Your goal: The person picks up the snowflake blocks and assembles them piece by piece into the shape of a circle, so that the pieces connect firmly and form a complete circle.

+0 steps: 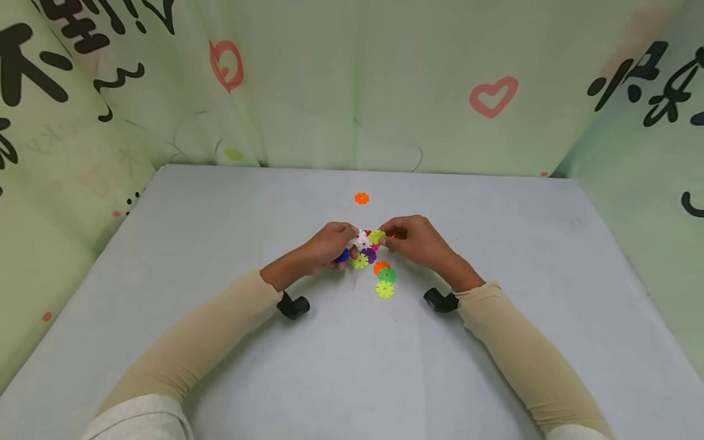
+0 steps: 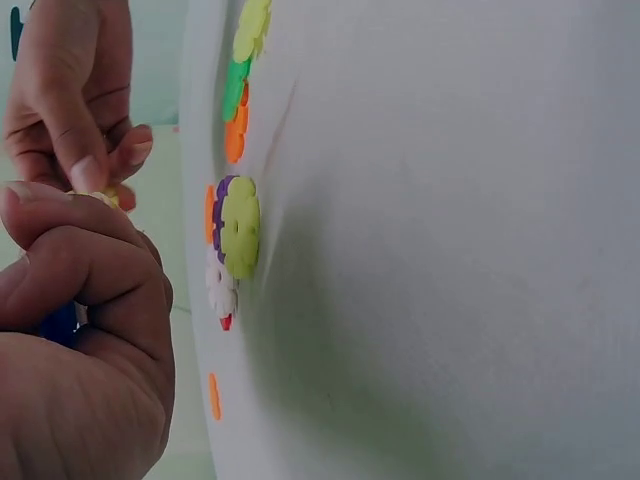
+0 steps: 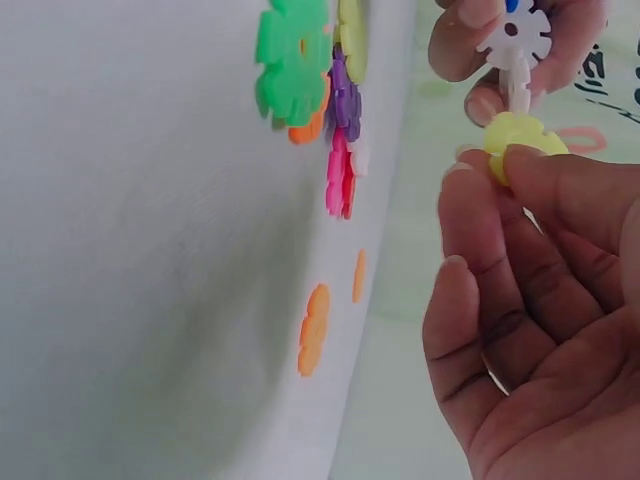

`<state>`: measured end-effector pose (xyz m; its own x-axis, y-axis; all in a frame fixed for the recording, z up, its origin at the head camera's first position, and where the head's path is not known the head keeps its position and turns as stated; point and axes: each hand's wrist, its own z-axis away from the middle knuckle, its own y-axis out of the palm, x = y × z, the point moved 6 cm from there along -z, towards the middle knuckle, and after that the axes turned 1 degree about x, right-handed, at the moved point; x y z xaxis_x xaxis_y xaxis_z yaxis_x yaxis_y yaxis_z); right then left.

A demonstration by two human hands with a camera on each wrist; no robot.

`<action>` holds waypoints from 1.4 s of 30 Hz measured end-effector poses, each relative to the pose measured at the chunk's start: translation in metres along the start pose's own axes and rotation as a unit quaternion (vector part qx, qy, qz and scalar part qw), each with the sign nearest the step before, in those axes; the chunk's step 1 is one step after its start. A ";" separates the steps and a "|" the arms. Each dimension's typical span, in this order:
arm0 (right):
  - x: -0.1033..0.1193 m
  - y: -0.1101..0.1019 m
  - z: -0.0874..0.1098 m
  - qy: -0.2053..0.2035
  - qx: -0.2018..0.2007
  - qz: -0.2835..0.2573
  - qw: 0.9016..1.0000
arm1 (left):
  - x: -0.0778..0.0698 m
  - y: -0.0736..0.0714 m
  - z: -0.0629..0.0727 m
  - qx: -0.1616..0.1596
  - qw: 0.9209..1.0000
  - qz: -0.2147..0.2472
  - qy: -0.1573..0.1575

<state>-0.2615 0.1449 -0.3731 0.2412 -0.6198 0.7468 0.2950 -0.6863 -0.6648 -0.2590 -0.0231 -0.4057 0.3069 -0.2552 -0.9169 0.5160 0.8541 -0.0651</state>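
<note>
My left hand (image 1: 330, 242) grips a few joined notched plastic discs. Among them are a white disc (image 3: 518, 42) and a blue disc (image 1: 342, 255), the blue one partly hidden by the fingers. Thumb and fingers of my right hand (image 1: 415, 240) pinch a yellow notched disc (image 3: 523, 133). In the right wrist view, this yellow disc meets the edge of a second white disc (image 3: 518, 88) hanging below the first, so both hands meet at one small chain above the table. The left wrist view hides most of the chain behind curled fingers.
Below the hands, loose discs lie on the white table (image 1: 231, 201): a yellow-green disc (image 1: 360, 261), a purple disc (image 1: 368, 255), a green disc (image 1: 387, 275), a yellow disc (image 1: 385, 289) and a pink disc (image 3: 336, 172). Farther back lies an orange disc (image 1: 362, 198). Printed curtains (image 1: 352, 85) surround the table.
</note>
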 end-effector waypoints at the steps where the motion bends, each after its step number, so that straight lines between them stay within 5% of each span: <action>1: 0.001 0.000 0.001 -0.005 -0.005 -0.006 1.000 | 0.000 0.001 0.000 0.001 1.000 -0.001 0.000; 21: 0.006 -0.001 0.004 -0.038 -0.022 -0.028 0.999 | -0.001 0.007 0.001 0.011 1.000 -0.009 0.012; 32: 0.019 0.004 0.004 -0.102 -0.037 0.033 0.994 | -0.007 0.010 0.000 -0.002 0.996 -0.065 0.067; 37: 0.020 0.007 0.004 -0.100 -0.032 0.034 0.994 | -0.007 0.010 0.002 -0.010 0.994 -0.090 0.057; 42: 0.020 0.007 0.004 -0.105 -0.015 0.032 0.994 | 0.001 0.009 0.000 0.006 0.998 -0.055 -0.007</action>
<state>-0.2507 0.1293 -0.3628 0.4478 -0.5709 0.6881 0.2458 -0.6614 -0.7087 -0.2541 -0.0152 -0.4069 0.2592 -0.3533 -0.8989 0.5559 0.8156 -0.1602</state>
